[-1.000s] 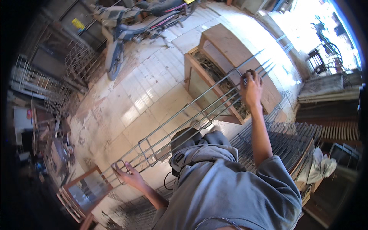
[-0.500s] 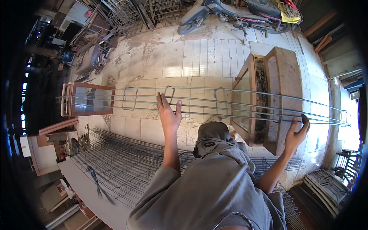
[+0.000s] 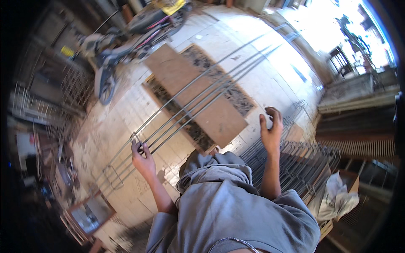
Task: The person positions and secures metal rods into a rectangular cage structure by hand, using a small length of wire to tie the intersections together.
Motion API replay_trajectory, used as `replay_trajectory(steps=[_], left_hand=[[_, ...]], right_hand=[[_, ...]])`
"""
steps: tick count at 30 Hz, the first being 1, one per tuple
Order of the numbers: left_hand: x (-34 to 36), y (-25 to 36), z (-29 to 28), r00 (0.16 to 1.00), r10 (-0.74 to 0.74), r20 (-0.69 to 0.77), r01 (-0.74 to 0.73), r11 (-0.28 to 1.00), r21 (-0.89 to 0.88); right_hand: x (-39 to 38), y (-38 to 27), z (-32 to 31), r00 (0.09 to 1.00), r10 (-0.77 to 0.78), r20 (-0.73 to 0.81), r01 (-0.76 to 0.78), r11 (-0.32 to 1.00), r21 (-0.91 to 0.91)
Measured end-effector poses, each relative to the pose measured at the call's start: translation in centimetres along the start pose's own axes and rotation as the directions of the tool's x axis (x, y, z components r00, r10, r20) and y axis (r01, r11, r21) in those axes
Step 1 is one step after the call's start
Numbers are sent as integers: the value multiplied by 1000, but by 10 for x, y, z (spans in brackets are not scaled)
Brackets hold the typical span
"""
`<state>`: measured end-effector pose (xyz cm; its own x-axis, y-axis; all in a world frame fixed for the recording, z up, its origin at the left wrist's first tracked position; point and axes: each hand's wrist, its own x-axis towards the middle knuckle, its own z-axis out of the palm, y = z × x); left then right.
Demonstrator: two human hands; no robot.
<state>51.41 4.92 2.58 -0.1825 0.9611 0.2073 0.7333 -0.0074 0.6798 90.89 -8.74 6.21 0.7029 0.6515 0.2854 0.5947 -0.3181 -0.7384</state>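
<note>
A long steel rebar cage (image 3: 198,95) of thin parallel rods slants across the view, from the lower left up to the far right. Beneath its middle stands a brown wooden cabinet (image 3: 228,120). At the near left, my left hand (image 3: 144,161) has its thumb and fingers closed at a bent wire stirrup (image 3: 134,137) around the rods. A second rectangular stirrup (image 3: 113,177) hangs on the cage farther to the lower left. My right hand (image 3: 271,131) is raised to the right, apart from the rods, fingers curled and thumb spread, with nothing visible in it.
A wood-framed glass case (image 3: 90,213) stands under the cage's lower-left end. To my right lies a pile of bent steel cages (image 3: 295,162), with a pale crumpled bag (image 3: 337,196) beside it. A motorbike (image 3: 147,27) is parked at the back left.
My view has turned to the right, so the cage now slants. My left hand has closed at a stirrup. My right hand has come away from the rods.
</note>
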Motion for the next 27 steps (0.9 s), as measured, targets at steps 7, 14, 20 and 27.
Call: replay_trajectory(steps=[7,14,20,27], left_hand=[[14,20,-10,997,72,33,-75,990,118],[9,38,-8,953,300,-46,-286,939,193],[1,74,14,977,120,178,-69,960,-271],[24,131,83,932,66,357,-110,989,102]], right_hand=[[-25,10,-3,982,186,20,-186,960,208],[7,38,50,761,511,400,-582,263,770],[102,81,96,647,411,642,-443,-483,755],[230,88,157,896,61,439,-249,-749,614]])
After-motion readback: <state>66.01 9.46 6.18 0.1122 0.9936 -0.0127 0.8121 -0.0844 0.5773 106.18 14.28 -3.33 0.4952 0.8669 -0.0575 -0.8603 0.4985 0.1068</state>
